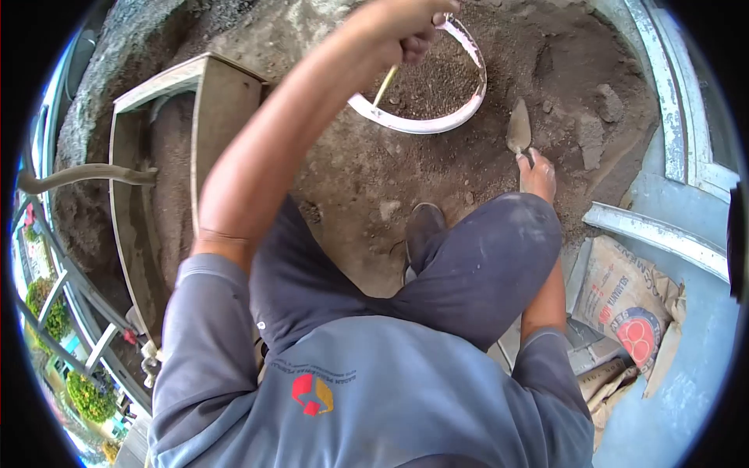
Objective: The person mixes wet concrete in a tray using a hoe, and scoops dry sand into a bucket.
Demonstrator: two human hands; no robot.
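My left hand (417,31) is closed at the top of the view, over the rim of a white bucket (425,125) that holds dark, grainy material (437,78). A thin yellowish handle grip (386,86) hangs across the bucket's near left side, below that hand. What the fingers hold is too small to tell. Beside my right knee, my right hand (537,176) is wrapped round the handle end of a pointed trowel (519,129). The trowel's blade lies over the sandy ground, to the right of the bucket.
A wooden box frame (199,148) stands at the left, with a curved stick (94,173) across its edge. Cement bags (624,300) lie at the right near a whitish metal bar (659,236). Broken lumps (591,140) sit in the sand (562,70).
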